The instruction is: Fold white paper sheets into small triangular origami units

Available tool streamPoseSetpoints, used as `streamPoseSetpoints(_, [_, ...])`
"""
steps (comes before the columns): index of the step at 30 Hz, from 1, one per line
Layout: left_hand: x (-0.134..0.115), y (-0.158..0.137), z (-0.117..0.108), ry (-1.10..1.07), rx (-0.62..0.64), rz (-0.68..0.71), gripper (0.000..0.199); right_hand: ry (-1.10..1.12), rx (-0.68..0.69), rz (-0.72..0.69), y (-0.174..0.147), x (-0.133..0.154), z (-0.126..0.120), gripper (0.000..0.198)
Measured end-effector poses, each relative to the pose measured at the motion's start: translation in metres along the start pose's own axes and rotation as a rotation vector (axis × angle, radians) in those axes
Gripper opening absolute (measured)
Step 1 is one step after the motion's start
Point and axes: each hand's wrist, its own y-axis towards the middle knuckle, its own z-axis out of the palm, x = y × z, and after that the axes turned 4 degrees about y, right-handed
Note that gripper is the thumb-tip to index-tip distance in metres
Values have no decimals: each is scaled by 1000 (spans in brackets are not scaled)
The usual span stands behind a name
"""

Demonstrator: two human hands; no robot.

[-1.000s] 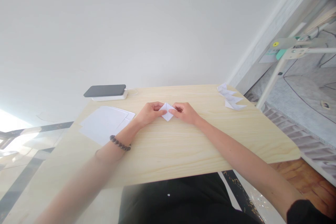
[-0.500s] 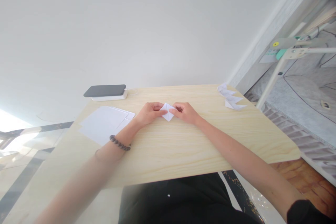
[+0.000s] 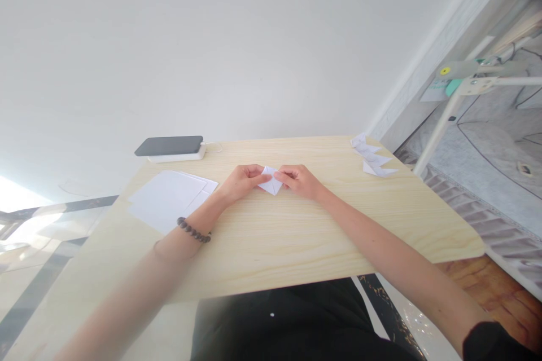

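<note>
left hand (image 3: 237, 184), right hand (image 3: 303, 182) angled inward | folded paper (image 3: 273, 186) was pinched by both, thumbs uppermost | short of tabletop's (image 3: 275, 242) far edge

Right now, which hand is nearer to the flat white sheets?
Left. The left hand is just right of the flat white sheets, pinching the folded paper; the right hand is farther off, at that paper's right side.

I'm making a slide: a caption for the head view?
Left hand and right hand hold a folded white paper over a pale table.
</note>
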Motion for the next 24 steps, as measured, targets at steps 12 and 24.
streamPoseSetpoints(12, [1,-1,0,90,-55,-3,34,13,62,7,-2,3,0,33])
streamPoseSetpoints(24, [5,1,-1,139,-117,5,36,-59,77,-51,-1,1,2,32])
